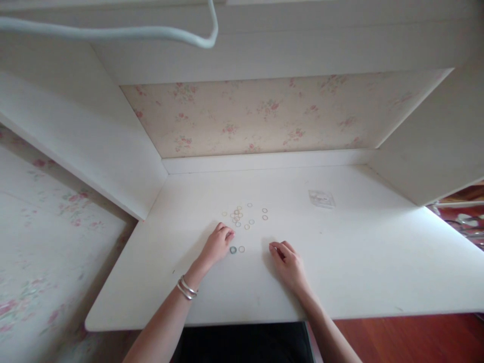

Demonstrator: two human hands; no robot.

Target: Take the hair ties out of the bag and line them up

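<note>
Two hands rest on the white desk point(340, 272): the left hand point(218, 245) and the right hand point(288, 263), with two bangles point(186, 289) on the left wrist. Small rings point(242, 217) lie scattered ahead, perhaps fifteen, too tiny to count surely. One clear plastic box point(321, 198) sits apart.

Soft dim daylight, faint shadows, hazy focus, wide-angle bending at edges

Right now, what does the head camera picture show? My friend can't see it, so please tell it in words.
Two bare hands rest on a white desk: the left hand beside a scatter of small coloured rings, the right hand curled nearby. A small clear box lies farther back, before floral wallpaper.
</note>
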